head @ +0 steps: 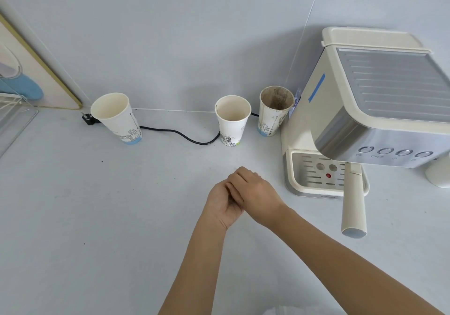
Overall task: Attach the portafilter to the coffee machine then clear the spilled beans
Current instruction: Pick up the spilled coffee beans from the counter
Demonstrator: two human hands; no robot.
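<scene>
A pale grey countertop (97,217) is meeting a plain wall of the same shade, with a gold-framed picture (29,71) leaning far to the left of the hands. Beyond the hands, three printed paper cups (232,122) are standing along the wall, a black power cord (180,133) running behind them; their small lettering is too fine to read. Right of the hands, the cream coffee machine (365,110) is carrying a strip of blue tape, and the portafilter (353,202) is sitting locked in, its handle pointing toward the person. The left hand (222,204) is lying palm-up and cupped while the right hand (257,194), fingers curled downward, is pressing over it; any beans between them are hidden
</scene>
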